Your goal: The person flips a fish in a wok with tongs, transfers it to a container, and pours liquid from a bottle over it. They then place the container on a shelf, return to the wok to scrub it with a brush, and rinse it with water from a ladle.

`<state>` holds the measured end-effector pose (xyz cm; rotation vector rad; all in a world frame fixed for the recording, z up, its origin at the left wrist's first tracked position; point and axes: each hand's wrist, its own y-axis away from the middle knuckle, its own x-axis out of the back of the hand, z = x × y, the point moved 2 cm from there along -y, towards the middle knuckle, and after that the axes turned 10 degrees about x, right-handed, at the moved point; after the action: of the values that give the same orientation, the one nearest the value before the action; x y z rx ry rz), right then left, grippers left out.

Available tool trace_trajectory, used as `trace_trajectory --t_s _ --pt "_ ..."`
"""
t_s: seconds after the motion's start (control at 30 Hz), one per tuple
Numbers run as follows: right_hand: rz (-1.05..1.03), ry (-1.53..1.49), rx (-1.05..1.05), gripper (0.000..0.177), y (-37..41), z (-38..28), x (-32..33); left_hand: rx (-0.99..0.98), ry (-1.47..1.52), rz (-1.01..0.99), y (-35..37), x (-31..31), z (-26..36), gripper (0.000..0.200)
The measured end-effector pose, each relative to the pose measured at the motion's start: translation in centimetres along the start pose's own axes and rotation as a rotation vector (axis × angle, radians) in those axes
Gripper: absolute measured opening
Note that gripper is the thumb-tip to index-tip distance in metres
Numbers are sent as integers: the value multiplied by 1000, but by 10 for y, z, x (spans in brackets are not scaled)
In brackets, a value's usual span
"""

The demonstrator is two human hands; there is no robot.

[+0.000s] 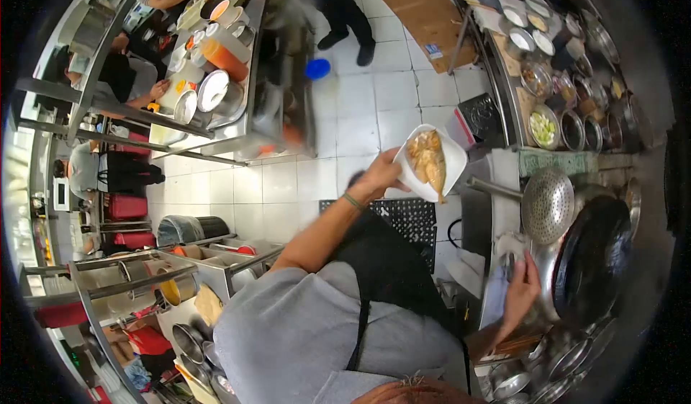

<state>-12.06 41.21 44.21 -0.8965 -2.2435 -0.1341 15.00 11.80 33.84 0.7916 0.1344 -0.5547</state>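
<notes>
My left hand [381,172] is closed on the rim of a white squarish plate [455,152], held out over the floor. Browned pieces of fish [430,160] lie on it, one tail hanging past the edge. My right hand [521,292] is at the stove side, its fingers closed around a bunched white cloth [509,244] by the rim of a large dark wok [594,260]. What lies beneath the cloth is hidden. A perforated metal skimmer [548,206] rests just beyond that hand.
Bowls of ingredients [543,127] crowd the right-hand counter. A steel worktable [248,127] with bottles and tubs stands at left, with co-workers behind it. Another person's legs [345,15] are ahead. Flattened cardboard [425,22] and a black mat [403,220] lie on the floor.
</notes>
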Motion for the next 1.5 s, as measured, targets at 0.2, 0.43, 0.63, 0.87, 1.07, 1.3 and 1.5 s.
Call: trace_trajectory --t_s 0.2,0.43,0.63,0.87,1.07,1.3,1.5 --pt "-437 -436 353 48 -69 -187 -213 41 114 63 -4 116 -3 63" --pt "-813 -638 656 71 -108 -402 -521 -120 -53 215 -21 261 3 57" --pt "-444 -532 625 85 -107 -517 -722 -198 -3 318 -24 325 3 45" --pt "-336 -414 557 64 -110 -529 -766 -177 142 317 -13 348 4 50" --pt "-485 -867 510 60 -156 -478 -721 -197 317 278 -10 357 19 56" --pt "-612 -1094 485 61 -205 -407 -509 -162 203 140 -32 353 41 60" --pt "-849 -427 366 78 -207 -317 -376 -171 57 56 -46 295 80 60"
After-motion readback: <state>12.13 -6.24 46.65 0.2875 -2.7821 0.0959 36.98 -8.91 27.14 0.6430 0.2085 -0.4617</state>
